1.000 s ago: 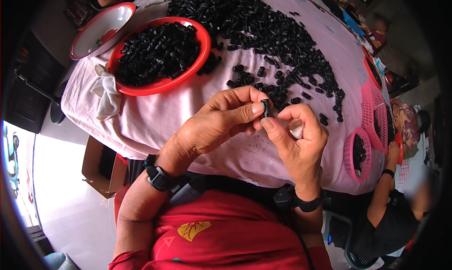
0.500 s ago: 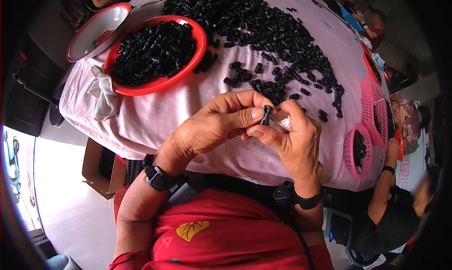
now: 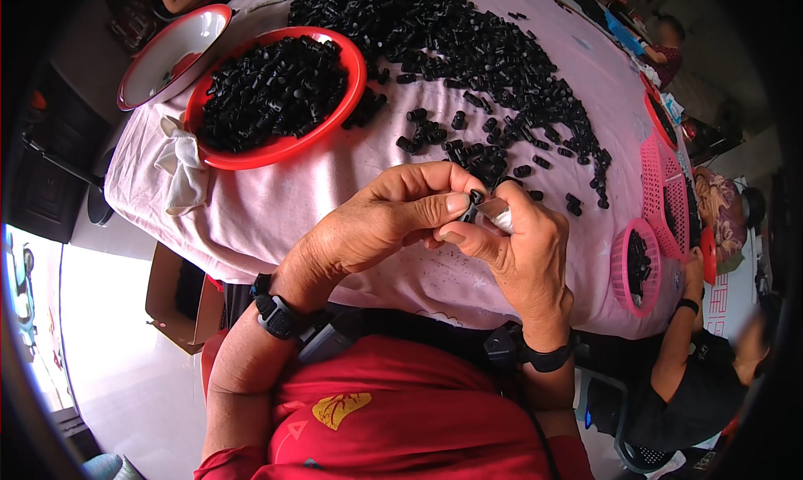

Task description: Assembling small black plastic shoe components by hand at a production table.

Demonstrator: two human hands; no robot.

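Observation:
Between the thumb and forefinger of my left hand (image 3: 393,216) is a small black plastic part (image 3: 472,207). My right hand (image 3: 531,254) is closed on a small thin blade with a white-wrapped grip (image 3: 500,218), its flat edge up against the part. My right thumb lies close below the part. Both hands are over the near side of the table, just short of a loose cluster of like black parts (image 3: 481,155). The fingers partly hide the held part and the blade.
A red basin (image 3: 358,87) full of black parts stands on the pink cloth (image 3: 276,220), beside a white red-rimmed basin (image 3: 159,57) and a white rag (image 3: 186,179). Beyond spreads a large heap of parts (image 3: 468,36). Pink baskets (image 3: 621,262) and a co-worker (image 3: 690,388) are at right.
The black part has turned slightly between my fingers, and my right hand with the blade has shifted a little. My left hand stays almost in place.

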